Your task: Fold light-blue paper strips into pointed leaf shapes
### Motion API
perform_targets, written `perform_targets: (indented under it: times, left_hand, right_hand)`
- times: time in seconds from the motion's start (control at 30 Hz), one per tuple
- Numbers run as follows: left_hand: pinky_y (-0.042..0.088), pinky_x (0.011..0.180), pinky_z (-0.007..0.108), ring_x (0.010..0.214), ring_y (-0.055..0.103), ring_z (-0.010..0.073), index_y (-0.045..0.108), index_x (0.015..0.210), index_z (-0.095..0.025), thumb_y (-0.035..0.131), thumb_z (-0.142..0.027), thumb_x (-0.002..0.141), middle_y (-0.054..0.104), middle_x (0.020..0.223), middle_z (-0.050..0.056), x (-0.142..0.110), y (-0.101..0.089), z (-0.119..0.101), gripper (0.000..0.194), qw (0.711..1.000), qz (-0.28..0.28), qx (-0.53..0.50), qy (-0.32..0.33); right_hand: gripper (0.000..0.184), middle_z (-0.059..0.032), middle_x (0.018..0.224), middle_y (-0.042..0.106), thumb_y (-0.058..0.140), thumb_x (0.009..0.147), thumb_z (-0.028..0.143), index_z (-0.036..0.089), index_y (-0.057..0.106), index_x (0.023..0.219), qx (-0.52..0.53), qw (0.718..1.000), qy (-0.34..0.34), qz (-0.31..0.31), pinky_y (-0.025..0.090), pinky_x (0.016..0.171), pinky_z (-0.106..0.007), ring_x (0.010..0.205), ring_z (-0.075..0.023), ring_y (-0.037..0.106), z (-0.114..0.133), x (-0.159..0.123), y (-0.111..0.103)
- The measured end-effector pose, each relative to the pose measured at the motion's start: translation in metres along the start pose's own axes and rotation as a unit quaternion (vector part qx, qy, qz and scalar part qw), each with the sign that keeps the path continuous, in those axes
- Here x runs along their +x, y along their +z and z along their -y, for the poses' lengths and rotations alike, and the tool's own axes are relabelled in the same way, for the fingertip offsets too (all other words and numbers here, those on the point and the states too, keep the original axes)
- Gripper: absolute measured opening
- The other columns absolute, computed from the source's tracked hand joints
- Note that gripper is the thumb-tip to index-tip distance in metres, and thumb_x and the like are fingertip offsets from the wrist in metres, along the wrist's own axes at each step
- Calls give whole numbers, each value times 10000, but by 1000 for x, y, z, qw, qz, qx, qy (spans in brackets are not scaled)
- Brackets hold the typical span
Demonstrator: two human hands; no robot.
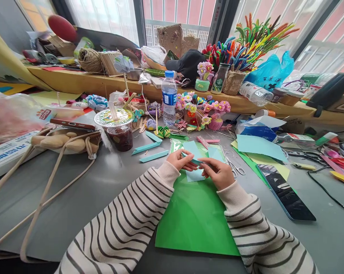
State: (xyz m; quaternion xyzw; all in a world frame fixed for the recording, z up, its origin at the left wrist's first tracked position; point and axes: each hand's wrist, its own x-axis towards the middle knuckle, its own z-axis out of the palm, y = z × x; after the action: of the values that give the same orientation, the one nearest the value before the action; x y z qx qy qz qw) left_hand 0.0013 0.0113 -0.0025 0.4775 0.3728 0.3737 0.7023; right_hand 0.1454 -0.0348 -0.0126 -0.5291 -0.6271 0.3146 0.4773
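Note:
Both my hands meet over a green sheet [197,220] on the grey table. Between them is a small piece of light blue paper [195,161], narrow and seemingly folded. My left hand [182,160] grips its left end, and my right hand [216,171] pinches the right end. Under and behind the hands lie a light blue paper piece [191,147] and another blue piece [215,153]. Folded blue strips [154,156] rest to the left of my left hand. A pair of scissors [237,167] lies just right of my right hand.
A drink cup [119,133], a water bottle [169,101] and crocheted flowers [189,102] stand behind. At the left is a beige bag [65,142] with a phone [72,125] on top. Another phone [284,192] and blue paper [260,147] lie right. A crowded wooden shelf [149,91] runs along the window.

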Motion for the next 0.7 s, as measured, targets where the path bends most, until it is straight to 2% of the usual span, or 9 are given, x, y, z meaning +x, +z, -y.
perform_targets:
  times: [0.17, 0.27, 0.5, 0.7]
  left_hand:
    - [470, 469, 233, 505, 598, 163, 419, 726, -117, 613, -298, 590, 611, 505, 44, 0, 0, 0, 298, 1000, -6, -6, 5]
    - [478, 488, 243, 532, 603, 168, 431, 730, -114, 627, -290, 574, 616, 526, 45, -1, -1, 1, 306, 1000, -3, -4, 13]
    - [482, 520, 236, 569, 604, 160, 491, 713, -97, 652, -273, 542, 620, 558, 49, -4, 1, -1, 294, 1000, -16, -8, 7]
    - [478, 499, 243, 551, 599, 163, 529, 622, -86, 620, -362, 553, 629, 586, 75, -5, 2, -5, 298, 999, -34, 7, -9]
  right_hand:
    - [353, -19, 568, 569, 470, 669, 458, 142, 595, 764, 106, 991, 77, 35, 424, 402, -230, 417, -98, 502, 3, 3, -2]
    - [330, -17, 576, 566, 466, 683, 441, 138, 590, 725, 115, 987, 93, 53, 416, 411, -222, 425, -88, 495, 6, 3, -4]
    - [297, -9, 576, 586, 572, 612, 379, 134, 578, 781, 145, 980, 127, 47, 424, 437, -230, 448, -94, 511, 4, 3, -4]
    - [262, -14, 577, 591, 589, 597, 374, 137, 552, 701, 144, 979, 135, 45, 421, 426, -224, 440, -92, 515, 2, 3, -5]
